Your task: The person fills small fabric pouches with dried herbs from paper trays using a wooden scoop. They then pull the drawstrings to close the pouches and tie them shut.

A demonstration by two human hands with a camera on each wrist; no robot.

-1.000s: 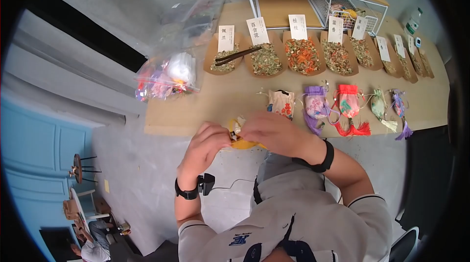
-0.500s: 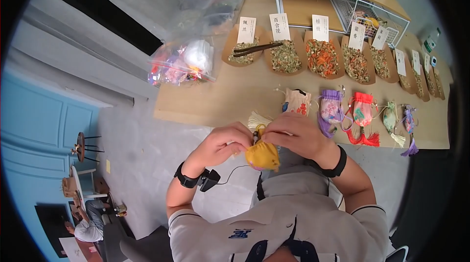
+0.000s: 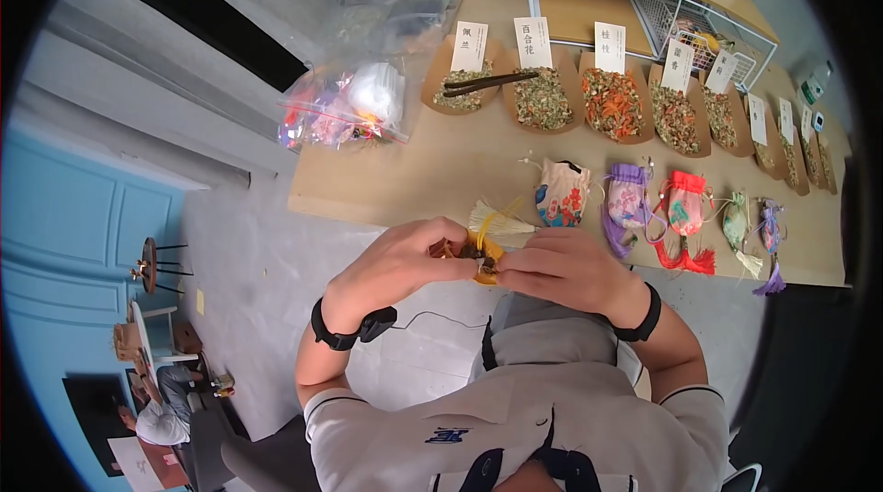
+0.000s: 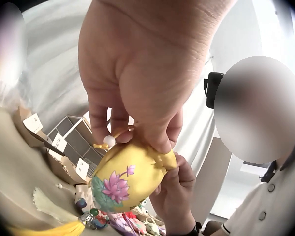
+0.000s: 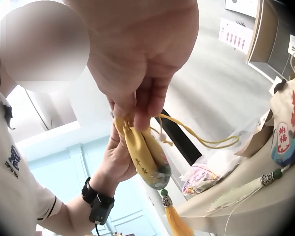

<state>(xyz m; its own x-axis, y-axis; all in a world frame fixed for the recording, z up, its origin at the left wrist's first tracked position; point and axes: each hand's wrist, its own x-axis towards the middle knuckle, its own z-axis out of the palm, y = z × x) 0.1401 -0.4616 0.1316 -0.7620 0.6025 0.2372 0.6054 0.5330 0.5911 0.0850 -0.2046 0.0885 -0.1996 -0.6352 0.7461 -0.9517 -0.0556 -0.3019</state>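
Observation:
Between the two hands, off the table's near edge, is a yellow pouch (image 3: 487, 273). Its pink lotus print shows on the pouch (image 4: 119, 184) in the left wrist view. The left hand (image 3: 395, 264) pinches one side of the gathered mouth. Thumb and fingers of the right hand (image 3: 575, 273) pinch the other side, also seen at the top of the pouch (image 5: 143, 152) in the right wrist view. A yellow cord (image 5: 201, 137) loops out from the mouth, and a yellow-orange tassel (image 5: 178, 220) hangs below. Dark material shows at the mouth in the head view.
On the table (image 3: 368, 188) lie a beige pouch (image 3: 562, 193), a purple pouch (image 3: 627, 190), a red pouch (image 3: 685, 202) and smaller ones. Behind stand labelled paper trays of herbs (image 3: 544, 104), with dark tongs (image 3: 487, 83) across two. Plastic bags (image 3: 345, 106) lie at the left.
The pouch hung below the hands half a second ago; now its mouth faces up between them. The hands have moved a little, and the head view has shifted over the table.

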